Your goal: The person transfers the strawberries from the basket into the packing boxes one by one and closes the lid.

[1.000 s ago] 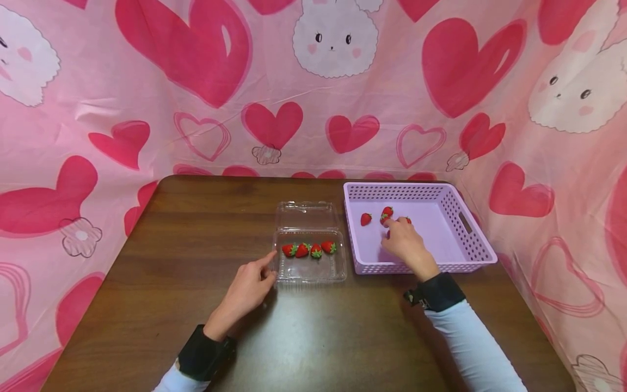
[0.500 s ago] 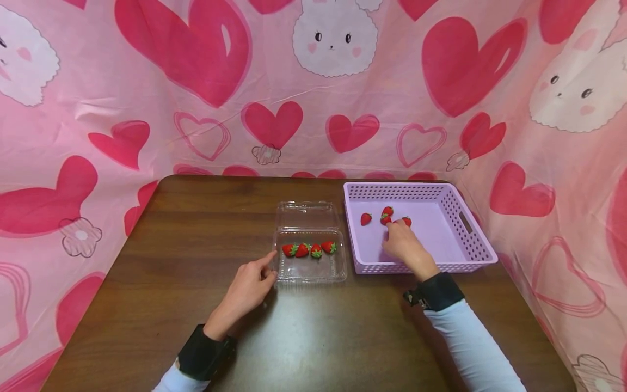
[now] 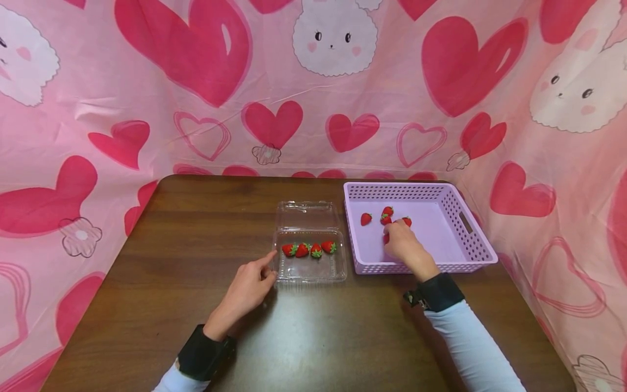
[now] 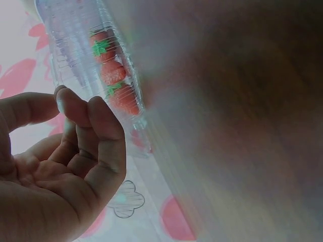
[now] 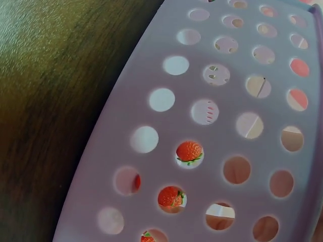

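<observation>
My right hand reaches down into the lilac basket, its fingers pinching a strawberry that mostly hides beneath them. In the right wrist view, the perforated basket wall covers most of the hand. A strawberry shows through one of its holes. My left hand is beside an open clear plastic clamshell box, its extended index fingertip at the left edge. The left wrist view shows this hand with fingers loosely bent beside the box. Several strawberries lie in a row inside.
Other strawberries lie in the basket: one strawberry at the left and a touching pair near the hand, with another strawberry just beyond it. The box's lid is folded back. A pink heart-printed cloth surrounds the wooden table.
My right hand has lowered onto a strawberry in the basket and its fingers have drawn together. The left hand and clear box have stayed in place.
</observation>
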Motion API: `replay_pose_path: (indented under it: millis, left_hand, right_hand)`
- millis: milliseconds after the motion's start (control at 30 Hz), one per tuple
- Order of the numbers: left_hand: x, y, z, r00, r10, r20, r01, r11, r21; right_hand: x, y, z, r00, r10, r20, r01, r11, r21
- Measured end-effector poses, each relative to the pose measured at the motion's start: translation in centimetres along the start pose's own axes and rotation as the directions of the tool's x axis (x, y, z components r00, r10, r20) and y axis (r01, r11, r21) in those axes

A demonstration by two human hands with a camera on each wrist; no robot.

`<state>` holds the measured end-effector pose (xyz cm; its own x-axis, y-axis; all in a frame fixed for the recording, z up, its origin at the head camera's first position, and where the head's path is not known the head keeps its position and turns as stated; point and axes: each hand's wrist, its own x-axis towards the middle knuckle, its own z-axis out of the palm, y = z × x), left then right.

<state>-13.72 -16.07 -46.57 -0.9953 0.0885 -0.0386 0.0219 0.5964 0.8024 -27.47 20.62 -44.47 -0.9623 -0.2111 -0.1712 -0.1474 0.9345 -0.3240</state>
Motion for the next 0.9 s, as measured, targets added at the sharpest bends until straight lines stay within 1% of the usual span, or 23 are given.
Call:
replay_pose_path:
  millis: [100,233,500,700,900]
  left_hand:
    - [-0.07,0.01,0.00,1.000,-0.006,0.002,0.006,1.000,-0.008]
    - [-0.08,0.00,0.00,1.000,-0.009,0.005,0.009,1.000,-0.015]
    - [-0.05,-0.03,-0.05,1.000,-0.007,0.003,0.007,1.000,-0.010]
    - [-0.02,-0.05,-0.02,1.000,-0.004,0.000,0.004,1.000,-0.005]
    - [0.02,-0.08,-0.01,1.000,-0.007,0.001,0.007,1.000,-0.003]
  right_hand:
    - [0.01,0.02,0.00,1.000,0.006,0.014,-0.006,1.000,0.012]
    - [0.00,-0.05,0.04,1.000,0.001,0.023,-0.001,1.000,0.003]
    - [0.00,0.01,0.19,1.000,-0.019,0.019,0.019,1.000,-0.014]
    - [0.00,0.03,0.35,1.000,-0.002,0.026,0.003,1.000,-0.017]
    - [-0.11,-0.01,0.37,1.000,-0.011,0.014,0.011,1.000,-0.014]
